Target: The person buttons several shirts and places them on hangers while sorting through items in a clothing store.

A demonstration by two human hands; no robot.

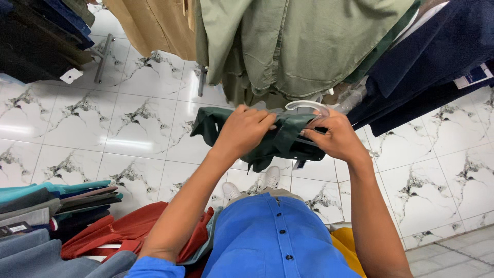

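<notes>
While your left hand presses the dark green garment flat at chest height below the hanging rack, keep your right hand pinched on its clear hanger, grip closed, fabric taut.

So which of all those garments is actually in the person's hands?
The dark green garment on the clear hanger, gripped by left hand and right hand; the others hang or lie stacked.
</notes>
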